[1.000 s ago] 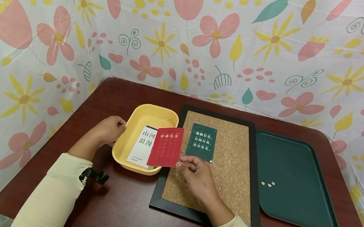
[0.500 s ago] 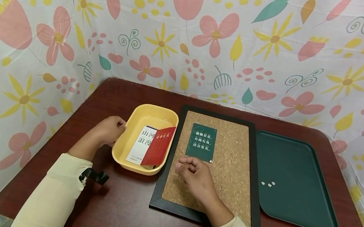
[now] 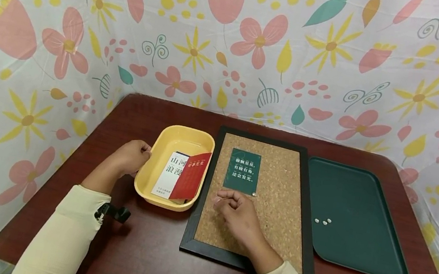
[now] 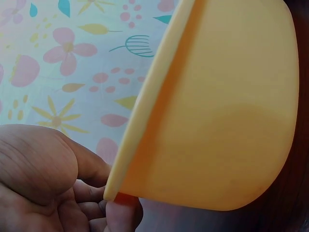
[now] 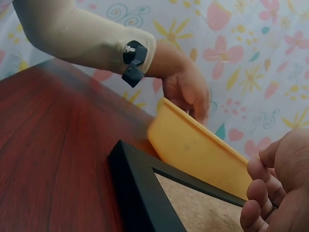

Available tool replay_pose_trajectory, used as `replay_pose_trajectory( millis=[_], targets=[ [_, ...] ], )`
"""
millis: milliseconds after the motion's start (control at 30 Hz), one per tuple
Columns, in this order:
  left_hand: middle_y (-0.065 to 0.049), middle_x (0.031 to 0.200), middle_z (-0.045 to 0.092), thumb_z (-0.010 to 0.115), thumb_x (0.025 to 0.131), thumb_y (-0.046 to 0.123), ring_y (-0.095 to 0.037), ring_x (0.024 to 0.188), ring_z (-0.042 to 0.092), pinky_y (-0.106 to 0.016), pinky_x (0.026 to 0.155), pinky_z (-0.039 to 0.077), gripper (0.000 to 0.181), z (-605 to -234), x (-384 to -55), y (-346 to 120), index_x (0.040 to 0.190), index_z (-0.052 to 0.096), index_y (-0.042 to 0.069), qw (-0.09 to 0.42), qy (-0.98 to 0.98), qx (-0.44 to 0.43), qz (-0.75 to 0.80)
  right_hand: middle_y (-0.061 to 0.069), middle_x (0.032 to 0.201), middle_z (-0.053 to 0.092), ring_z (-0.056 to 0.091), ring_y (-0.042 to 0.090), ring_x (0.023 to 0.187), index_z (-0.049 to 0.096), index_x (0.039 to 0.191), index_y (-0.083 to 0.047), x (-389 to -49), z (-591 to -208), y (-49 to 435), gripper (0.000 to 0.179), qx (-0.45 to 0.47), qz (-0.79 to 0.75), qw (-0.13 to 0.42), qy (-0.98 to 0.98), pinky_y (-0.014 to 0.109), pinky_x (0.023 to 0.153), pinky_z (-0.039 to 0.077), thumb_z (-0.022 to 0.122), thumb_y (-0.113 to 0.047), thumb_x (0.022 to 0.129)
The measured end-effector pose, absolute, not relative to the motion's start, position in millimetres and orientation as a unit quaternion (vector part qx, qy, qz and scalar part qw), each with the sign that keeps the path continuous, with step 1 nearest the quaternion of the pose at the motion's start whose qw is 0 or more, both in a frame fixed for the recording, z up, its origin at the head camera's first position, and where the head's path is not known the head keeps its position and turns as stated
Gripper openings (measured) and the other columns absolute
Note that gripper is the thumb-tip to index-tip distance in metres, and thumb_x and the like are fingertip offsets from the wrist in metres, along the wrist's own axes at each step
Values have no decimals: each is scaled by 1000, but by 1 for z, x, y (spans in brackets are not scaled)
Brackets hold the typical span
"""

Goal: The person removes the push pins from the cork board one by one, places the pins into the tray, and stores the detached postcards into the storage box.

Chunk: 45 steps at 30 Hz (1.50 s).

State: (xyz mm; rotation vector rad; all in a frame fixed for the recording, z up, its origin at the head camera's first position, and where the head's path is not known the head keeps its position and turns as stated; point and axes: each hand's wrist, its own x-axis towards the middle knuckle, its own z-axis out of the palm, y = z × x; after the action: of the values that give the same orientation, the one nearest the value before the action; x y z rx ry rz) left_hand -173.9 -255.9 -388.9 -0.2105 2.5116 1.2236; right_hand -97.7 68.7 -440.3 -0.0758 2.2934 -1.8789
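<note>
My left hand (image 3: 132,157) pinches the left rim of a yellow plastic basin (image 3: 179,133), thumb on one side and fingers beneath the lip in the left wrist view. Inside the basin lie a white card (image 3: 169,177) with dark characters and a red card (image 3: 192,176), which overlaps the white one and leans up the right wall. Over the corkboard (image 3: 272,212) hovers my right hand (image 3: 239,214), fingers loosely curled with nothing between them. A green card (image 3: 241,171) rests on the cork just beyond it, a small pushpin (image 3: 254,194) at its lower right corner.
A dark green tray (image 3: 366,218) stands right of the corkboard's black frame (image 3: 222,255). On its left part are several small pushpins (image 3: 324,222). The reddish-brown table (image 3: 149,250) ends at a flower-patterned curtain (image 3: 256,66).
The red card has left my right hand and dropped leftward into the basin, onto the white card. My right hand has stayed nearly in place, and my left hand still holds the rim.
</note>
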Motion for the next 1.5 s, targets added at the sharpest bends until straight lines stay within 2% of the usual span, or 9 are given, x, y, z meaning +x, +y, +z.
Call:
replay_pose_trajectory(
  millis=[233,433,533,800,933,1133,1233,1367,1500],
  targets=[
    [-23,114,61,39,111,18,-26,78,68,-38,62,58,37,-388,-173,-255,136,49,-6,155,888,-71,427,8,95,75,53,12,65,71,116,-1,-104,-438,80,22,-21,-601,79,795,24,56,44,68,-11,97],
    [-23,115,62,39,110,18,-27,83,67,-35,64,56,36,-389,-173,-253,134,52,-6,139,901,-66,405,6,88,74,51,13,63,71,117,-2,-108,-437,88,22,-20,-580,81,811,25,53,40,66,-12,98],
    [-22,116,62,39,109,19,-28,87,66,-35,67,54,38,-388,-173,-253,134,53,-6,131,911,-63,385,5,90,75,52,14,65,71,116,-3,-110,-436,92,22,-21,-569,79,818,26,53,39,66,-12,97],
    [-23,127,59,42,107,23,-34,107,62,-47,87,52,42,-388,-172,-249,139,48,-5,113,929,-70,344,8,93,75,56,16,66,69,118,-2,-112,-430,101,23,-16,-557,79,826,27,55,42,65,-14,99],
    [-24,126,59,45,106,24,-35,107,62,-49,88,52,44,-388,-169,-246,139,46,-5,98,937,-67,330,8,94,75,59,16,71,69,120,-2,-114,-430,106,25,-17,-547,78,833,28,58,44,64,-15,99],
    [-27,127,56,52,104,23,-40,109,60,-54,89,51,44,-387,-164,-236,137,50,-6,32,955,-57,290,8,95,76,62,18,76,69,118,-3,-118,-431,116,24,-18,-533,75,843,30,60,44,64,-18,100],
    [-28,131,53,57,102,21,-44,119,52,-58,97,46,41,-386,-161,-228,134,56,-5,-22,962,-35,271,9,92,75,59,18,72,68,119,-2,-119,-431,121,25,-17,-531,76,844,30,57,42,63,-20,101],
    [-24,129,56,61,100,18,-43,124,49,-58,101,44,33,-383,-158,-212,126,63,-1,-85,959,16,269,10,89,73,51,16,63,67,121,-2,-120,-431,128,27,-19,-527,75,846,31,54,40,63,-21,102],
    [-18,126,60,64,99,17,-37,120,53,-55,99,47,27,-380,-154,-195,122,65,3,-99,954,69,276,10,89,72,46,15,58,66,122,-1,-122,-433,133,29,-27,-519,71,851,31,53,39,62,-21,102]
  ],
)
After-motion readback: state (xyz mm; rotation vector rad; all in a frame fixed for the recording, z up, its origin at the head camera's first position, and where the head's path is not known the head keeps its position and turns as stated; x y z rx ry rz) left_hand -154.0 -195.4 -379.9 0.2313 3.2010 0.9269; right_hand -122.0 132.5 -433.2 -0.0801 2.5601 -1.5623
